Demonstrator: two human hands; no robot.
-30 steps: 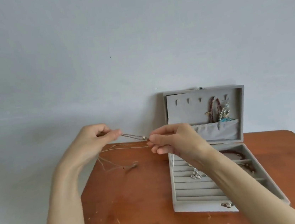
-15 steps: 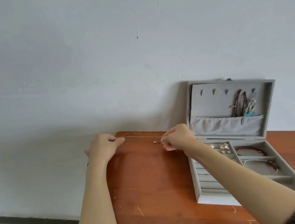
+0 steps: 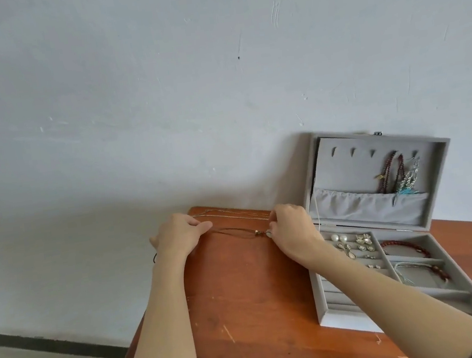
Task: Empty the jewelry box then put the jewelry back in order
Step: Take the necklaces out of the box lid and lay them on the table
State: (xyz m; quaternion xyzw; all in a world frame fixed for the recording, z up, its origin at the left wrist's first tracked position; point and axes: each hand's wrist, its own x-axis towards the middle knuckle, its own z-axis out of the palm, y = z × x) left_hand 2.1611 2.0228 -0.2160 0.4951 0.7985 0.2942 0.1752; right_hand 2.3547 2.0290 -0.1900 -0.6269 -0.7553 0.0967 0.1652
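Pinching opposite ends of a thin dark cord necklace [image 3: 237, 232], left hand [image 3: 180, 235] and right hand [image 3: 290, 228] lower it beside a fine silver chain [image 3: 233, 214] on the wooden table [image 3: 243, 297]; overlap risks tangling; grey velvet jewelry box [image 3: 382, 214] sits open alongside.

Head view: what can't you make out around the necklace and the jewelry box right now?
- Dark cord necklace: ends hidden under left hand and right hand.
- Jewelry box near ring rows: covered by the right forearm.
- Earrings: too small to tell apart.
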